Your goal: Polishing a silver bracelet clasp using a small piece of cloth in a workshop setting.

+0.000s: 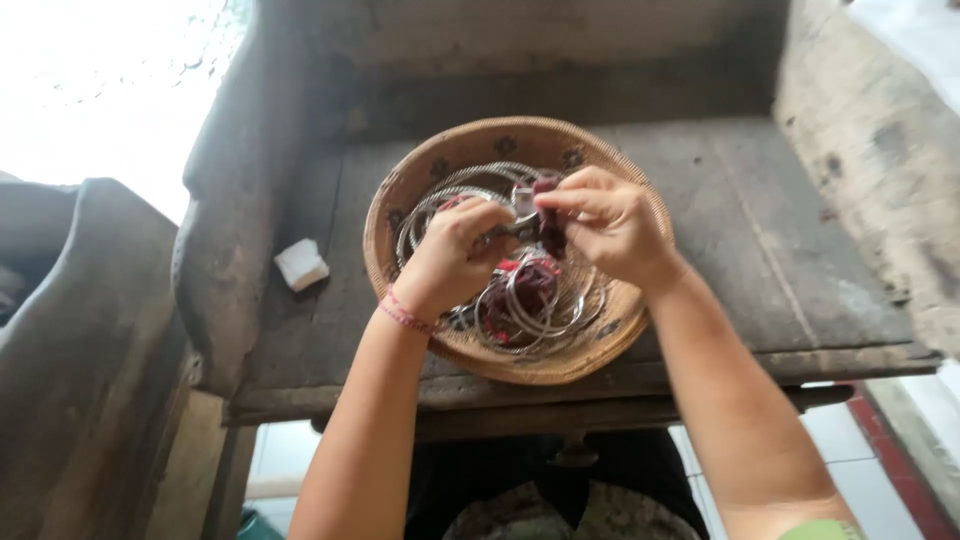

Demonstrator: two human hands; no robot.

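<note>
Head cam looks straight down at 2 bare hands working over a round woven basket [590, 360] that sits on a worn, dark wooden bench [790, 260]. Both hands are up over the middle of the basket, close together, fingertips nearly meeting.

Left hand [452, 258] is curled in tight, fingers pinched on something small and metallic, looks like one of the silver rings [530, 305], though exactly what's in the pinch is hard to make out. It has a pink and red thread bracelet [404, 313] on the wrist.

Right hand [612, 225] is also closed narrow, thumb and fingers pinching a scrap of dark red cloth [550, 232] that hangs down a bit from the fingertips, right next to the left hand's pinch.

The basket itself holds a loose pile of thin silver rings, some overlapping each other, with more of that dark red stuff tangled among them down near the front. The rim has a dark pattern woven into it along the far side.

Off to the left on the bench, well apart from the basket, there's a small white block [301, 264]. The bench has a raised back and side walls, all rough and grey. Below the bench edge you can see dark clothing [520, 480], and pale floor tiles [840, 430] to the right.
</note>
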